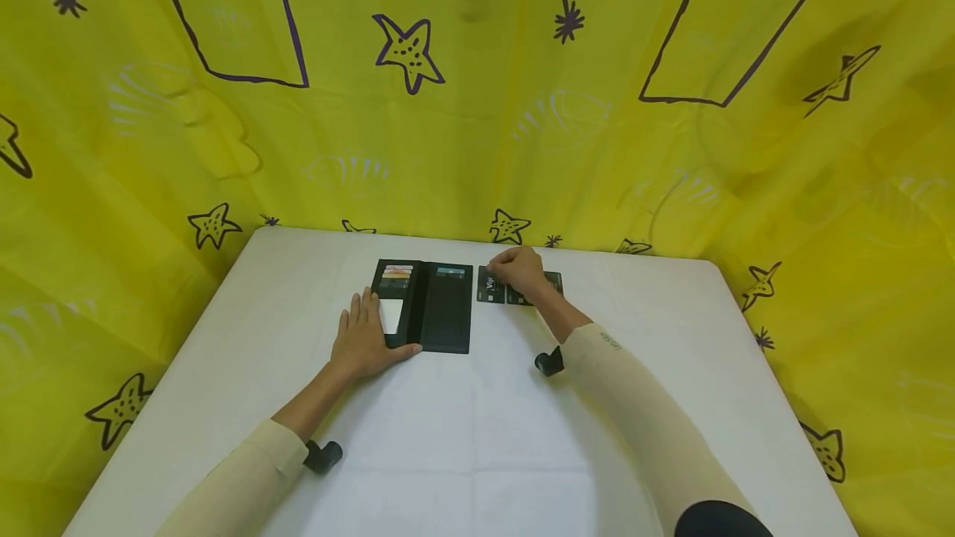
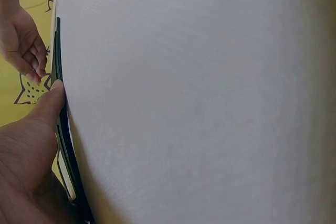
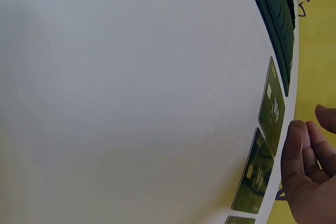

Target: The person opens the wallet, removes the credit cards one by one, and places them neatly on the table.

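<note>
a: wallet (image 1: 448, 317) loc?
b: far side of table (image 1: 425, 454), open flat, just left of the cards (image 1: 491, 292). my l hand (image 1: 361, 342) lies on its left & near edges, thumb spread; r hand (image 1: 522, 272) is over the cards, fingers loosely bent, nothing pinched afaict.
a: handling?
b: wallet prob light, bendy @ fold. cards prob thin, stiff, slick: take by edges.

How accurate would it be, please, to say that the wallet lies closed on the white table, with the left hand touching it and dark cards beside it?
One detail is wrong: the wallet lies open, not closed, as the head view shows. It is on the white table, with the left hand touching it and dark cards beside it.
</note>
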A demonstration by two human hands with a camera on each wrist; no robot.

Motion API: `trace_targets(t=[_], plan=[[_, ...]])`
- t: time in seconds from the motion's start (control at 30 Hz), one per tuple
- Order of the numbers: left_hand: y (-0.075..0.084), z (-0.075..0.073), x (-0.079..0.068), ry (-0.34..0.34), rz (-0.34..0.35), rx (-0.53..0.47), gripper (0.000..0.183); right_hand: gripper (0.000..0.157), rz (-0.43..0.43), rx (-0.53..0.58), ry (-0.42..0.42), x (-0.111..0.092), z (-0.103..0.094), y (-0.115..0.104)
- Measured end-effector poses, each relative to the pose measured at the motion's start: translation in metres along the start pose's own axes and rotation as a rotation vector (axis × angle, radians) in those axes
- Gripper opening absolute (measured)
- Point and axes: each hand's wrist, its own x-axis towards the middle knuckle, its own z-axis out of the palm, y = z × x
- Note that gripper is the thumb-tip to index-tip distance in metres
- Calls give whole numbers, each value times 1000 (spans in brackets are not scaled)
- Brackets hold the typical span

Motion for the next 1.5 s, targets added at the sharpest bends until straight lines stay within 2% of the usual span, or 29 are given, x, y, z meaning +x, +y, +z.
trace_targets(t=[0.63, 1.0, 1.5], plan=[[-1, -1, 0, 7, 6, 10, 129, 19, -5, 36, -5, -1, 20, -8], [1, 0, -2, 13, 6, 0, 127, 21, -19, 45, -46, -1, 31, -10], [2, -1, -3, 16, 6, -4, 127, 17, 12, 80, -100, 0, 36, -16]])
